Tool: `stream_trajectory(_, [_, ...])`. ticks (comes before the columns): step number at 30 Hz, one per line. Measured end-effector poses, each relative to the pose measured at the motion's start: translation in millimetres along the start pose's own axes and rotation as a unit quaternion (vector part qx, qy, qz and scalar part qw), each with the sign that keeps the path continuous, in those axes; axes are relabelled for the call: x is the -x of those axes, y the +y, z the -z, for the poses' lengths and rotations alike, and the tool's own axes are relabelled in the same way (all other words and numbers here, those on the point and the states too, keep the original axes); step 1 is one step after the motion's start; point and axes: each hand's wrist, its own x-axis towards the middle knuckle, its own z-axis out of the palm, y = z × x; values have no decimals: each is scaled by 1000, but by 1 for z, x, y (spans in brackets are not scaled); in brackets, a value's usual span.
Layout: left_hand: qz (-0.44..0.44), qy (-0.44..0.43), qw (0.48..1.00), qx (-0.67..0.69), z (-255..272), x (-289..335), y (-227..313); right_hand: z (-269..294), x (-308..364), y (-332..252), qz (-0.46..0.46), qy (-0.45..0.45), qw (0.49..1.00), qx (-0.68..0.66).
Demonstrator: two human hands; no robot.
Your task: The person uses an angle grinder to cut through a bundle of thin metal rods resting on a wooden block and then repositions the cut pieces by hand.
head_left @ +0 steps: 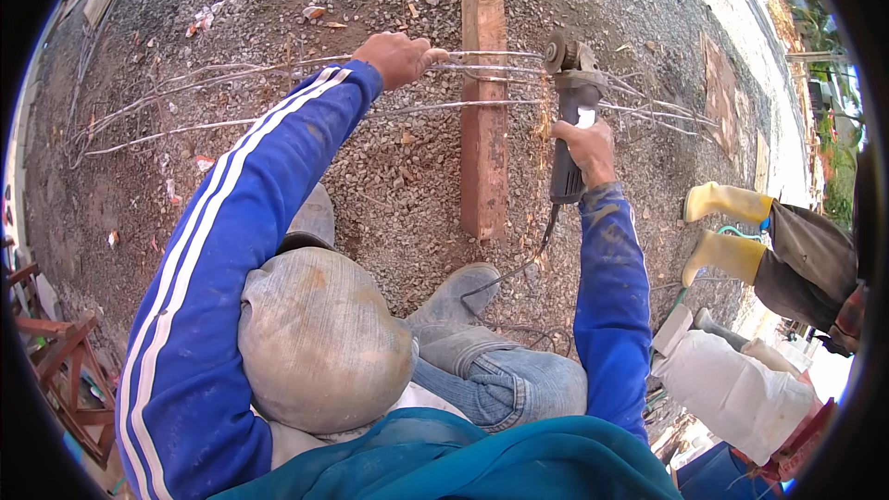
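My right hand [593, 150] is wrapped round the dark body of an angle grinder [567, 174]. The grinder's disc [555, 52] sits at the far end of the tool, close to the thin steel rods [389, 114]; a faint orange streak like sparks shows beside them. Across a long timber beam [483, 162] lie the rods, running left to right. My left hand [396, 59] is closed at the upper rods, left of the beam, with its thumb side toward the wood. Its palm is hidden.
The grinder's black cord [482, 289] trails past my boot [454, 296]. Gravel covers the ground. At the right stand people in work boots, one pair yellow [727, 255]. A rusty metal frame [67, 361] stands at lower left; a board [719, 93] lies at right.
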Motion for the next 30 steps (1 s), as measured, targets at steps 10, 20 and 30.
stream_trajectory(10, [-7, 43, 998, 51, 2, 1, 4, 5, 12, 5, 19, 23, 996, -84])
stream_trajectory(20, [17, -11, 991, 135, 10, -13, -5, 6, 21, 17, 34, 37, 992, -114])
stream_trajectory(30, [52, -4, 996, 67, 22, -16, -1, 23, 58, 37, 2, 39, 969, -245])
